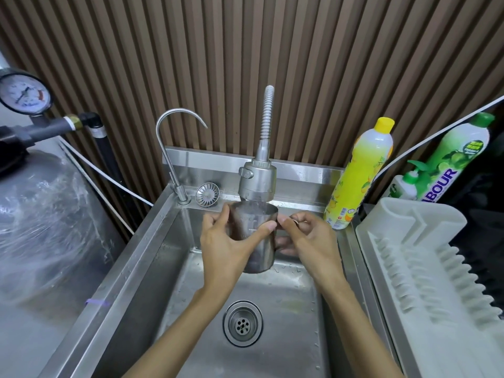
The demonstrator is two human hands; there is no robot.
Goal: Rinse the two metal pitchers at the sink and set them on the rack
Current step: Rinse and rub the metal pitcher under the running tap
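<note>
One metal pitcher (257, 236) is held upright over the steel sink (152, 257), directly under the spray head of the flexible tap (257, 181). My left hand (226, 246) wraps round its body, thumb across the front. My right hand (305, 241) grips the handle side on the right, which its fingers hide. Water appears to fall into the pitcher. The white drying rack (425, 271) stands to the right of the sink with nothing on it. A second pitcher is not in view.
A thin gooseneck tap (169, 148) and a loose strainer (207, 194) sit at the sink's back left. The drain (242, 323) lies below my hands. A yellow soap bottle (360, 173) and green bottle (458, 156) stand behind the rack. A wrapped tank (46, 222) is on the left.
</note>
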